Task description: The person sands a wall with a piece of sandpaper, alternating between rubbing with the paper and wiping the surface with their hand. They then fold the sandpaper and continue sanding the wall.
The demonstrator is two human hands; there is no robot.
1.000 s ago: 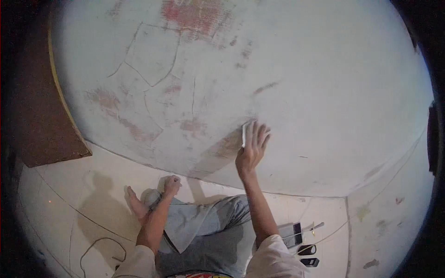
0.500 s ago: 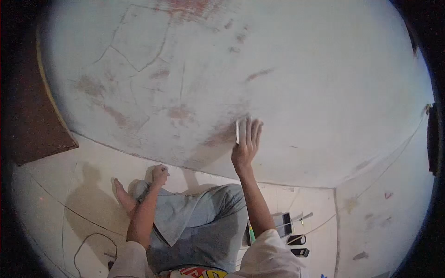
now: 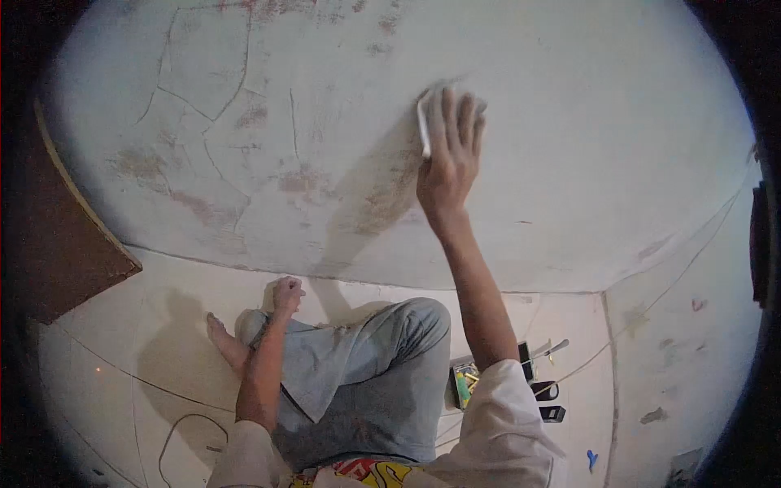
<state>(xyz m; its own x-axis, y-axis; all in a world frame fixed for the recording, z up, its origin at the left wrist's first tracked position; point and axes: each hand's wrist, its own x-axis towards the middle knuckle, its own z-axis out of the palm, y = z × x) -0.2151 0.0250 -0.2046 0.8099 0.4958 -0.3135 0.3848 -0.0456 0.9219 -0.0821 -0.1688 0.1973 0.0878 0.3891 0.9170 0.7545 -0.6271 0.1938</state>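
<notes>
My right hand lies flat against the pale wall, arm stretched up. Under its fingers is a folded sheet of sandpaper, whose white edge shows along the left side; the face against the wall is hidden. Reddish-brown scuffed patches and long cracks mark the wall to the left of this hand. My left hand is curled into a fist beside my bent knee, close to the foot of the wall. I see nothing in its fingers.
A brown wooden panel stands at the left. On the tiled floor at the right lie a small box of items, black objects and a blue item. Cables run over the floor, and a side wall rises at right.
My right hand has moved up the wall with the sandpaper, and slightly to the right. The view has shifted a little. My left hand stays by the knee.
</notes>
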